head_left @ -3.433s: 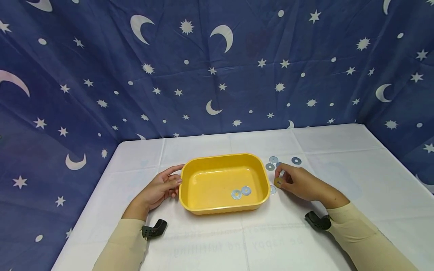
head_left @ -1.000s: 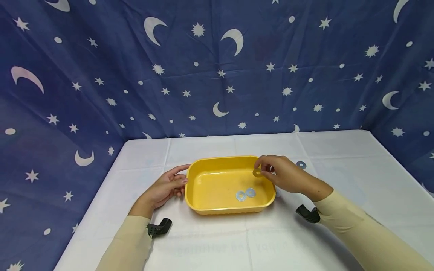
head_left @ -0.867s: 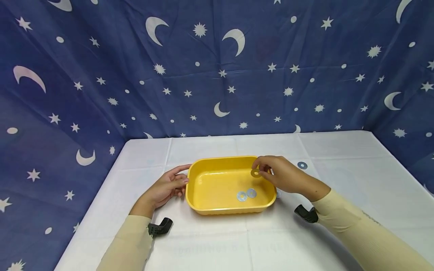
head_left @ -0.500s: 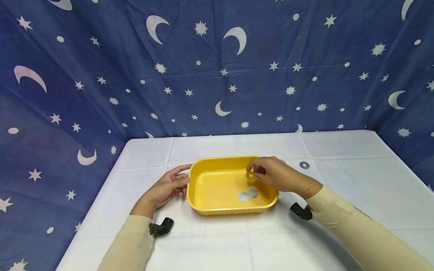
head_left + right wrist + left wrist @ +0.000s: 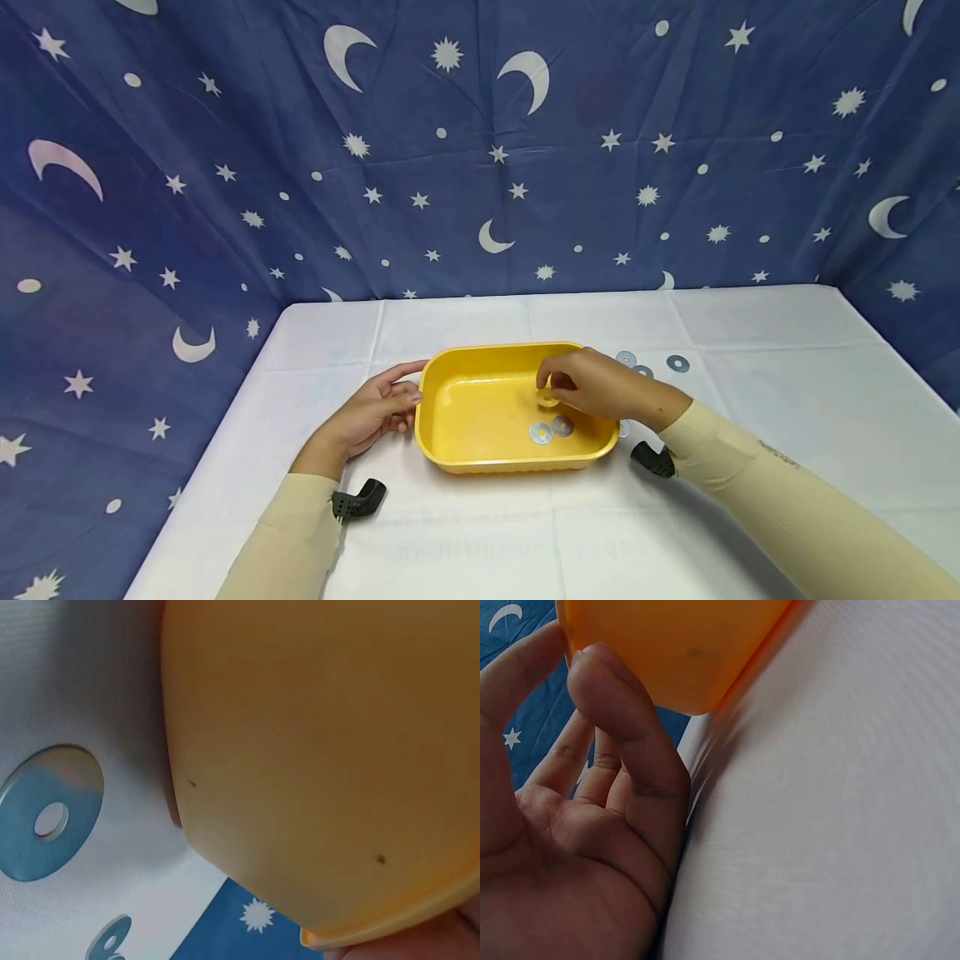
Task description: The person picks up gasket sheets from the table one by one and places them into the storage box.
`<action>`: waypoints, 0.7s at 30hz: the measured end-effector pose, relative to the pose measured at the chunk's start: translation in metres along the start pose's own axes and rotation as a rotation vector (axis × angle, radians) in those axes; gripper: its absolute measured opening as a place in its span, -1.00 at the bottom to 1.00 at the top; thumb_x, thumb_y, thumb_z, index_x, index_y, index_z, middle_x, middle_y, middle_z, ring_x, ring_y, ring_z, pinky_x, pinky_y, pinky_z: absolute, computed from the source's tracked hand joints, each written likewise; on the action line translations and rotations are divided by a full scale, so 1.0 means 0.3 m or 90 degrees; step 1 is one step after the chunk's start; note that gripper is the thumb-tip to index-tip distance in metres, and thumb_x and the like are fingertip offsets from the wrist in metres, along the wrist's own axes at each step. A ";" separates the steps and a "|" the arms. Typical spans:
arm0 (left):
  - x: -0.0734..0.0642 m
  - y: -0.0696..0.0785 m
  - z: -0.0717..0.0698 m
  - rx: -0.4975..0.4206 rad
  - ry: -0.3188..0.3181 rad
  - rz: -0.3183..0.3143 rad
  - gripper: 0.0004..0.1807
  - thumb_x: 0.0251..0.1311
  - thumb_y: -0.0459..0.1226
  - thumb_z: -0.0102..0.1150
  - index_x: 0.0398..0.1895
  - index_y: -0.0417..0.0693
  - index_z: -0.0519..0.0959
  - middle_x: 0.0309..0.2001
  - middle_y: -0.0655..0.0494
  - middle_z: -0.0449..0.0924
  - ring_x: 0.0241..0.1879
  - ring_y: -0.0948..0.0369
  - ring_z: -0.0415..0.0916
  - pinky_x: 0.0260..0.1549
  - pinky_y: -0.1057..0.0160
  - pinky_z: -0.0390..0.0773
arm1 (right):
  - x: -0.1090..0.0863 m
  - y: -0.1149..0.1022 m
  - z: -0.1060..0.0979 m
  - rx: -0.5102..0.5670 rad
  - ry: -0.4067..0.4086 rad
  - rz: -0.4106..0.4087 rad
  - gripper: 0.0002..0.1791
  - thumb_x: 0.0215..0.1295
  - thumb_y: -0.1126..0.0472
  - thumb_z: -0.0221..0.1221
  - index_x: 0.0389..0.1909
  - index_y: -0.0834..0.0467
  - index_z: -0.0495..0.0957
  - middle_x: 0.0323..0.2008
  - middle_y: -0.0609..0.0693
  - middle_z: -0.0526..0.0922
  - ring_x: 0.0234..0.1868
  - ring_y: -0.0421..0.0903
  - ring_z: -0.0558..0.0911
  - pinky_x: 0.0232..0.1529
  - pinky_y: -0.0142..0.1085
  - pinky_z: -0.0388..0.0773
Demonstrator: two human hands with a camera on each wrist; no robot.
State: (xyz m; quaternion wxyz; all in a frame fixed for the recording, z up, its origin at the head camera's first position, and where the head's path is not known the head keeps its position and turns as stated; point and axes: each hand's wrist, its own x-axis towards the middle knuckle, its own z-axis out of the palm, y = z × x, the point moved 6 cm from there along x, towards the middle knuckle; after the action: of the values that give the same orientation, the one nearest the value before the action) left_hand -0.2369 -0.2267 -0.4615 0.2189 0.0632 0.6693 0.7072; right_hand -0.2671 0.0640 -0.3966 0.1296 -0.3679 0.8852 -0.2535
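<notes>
In the head view my right hand (image 5: 600, 385) reaches over the right wall of a yellow plastic tub (image 5: 472, 408). Its thumb and fingers pinch a flat metal washer (image 5: 547, 398), tinted yellow by the tub, low inside it. Two silver washers lie on the tub floor, a left washer (image 5: 541, 432) and a right washer (image 5: 562, 426). At the tub's left end rests my left hand (image 5: 371, 414), with index finger and thumb touching the rim and the other fingers loosely bent. The right wrist view shows mostly the tub's outer wall (image 5: 315, 750); the pinched washer is hidden there.
Right of the tub on the white cloth (image 5: 465, 533) lie loose washers: a far washer (image 5: 626, 358), a partly covered washer (image 5: 642, 372), a darker washer (image 5: 678, 363) and one washer (image 5: 624, 428) against the tub. A blue star-and-moon curtain (image 5: 450, 167) stands behind.
My right hand has picked up the washer from the cloth right of the tub, carried it left over the rim and lowered it inside. My left hand stays at the tub's left end.
</notes>
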 end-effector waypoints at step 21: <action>0.002 0.001 -0.003 0.014 0.009 -0.003 -0.31 0.38 -0.29 0.17 0.53 -0.02 0.17 -0.34 0.19 0.57 -0.48 0.30 0.49 -0.51 0.45 0.57 | 0.003 -0.009 0.034 -0.182 0.059 -0.024 -0.87 0.22 0.27 0.34 -0.27 -0.03 0.67 -0.40 -0.23 0.67 -0.48 -0.29 0.47 -0.45 -0.40 0.43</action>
State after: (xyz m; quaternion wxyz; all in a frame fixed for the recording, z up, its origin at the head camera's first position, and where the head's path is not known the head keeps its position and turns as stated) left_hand -0.2377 -0.2274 -0.4613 0.2153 0.0588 0.6785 0.6999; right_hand -0.2617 0.0581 -0.4038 0.0302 -0.3875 0.9101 -0.1439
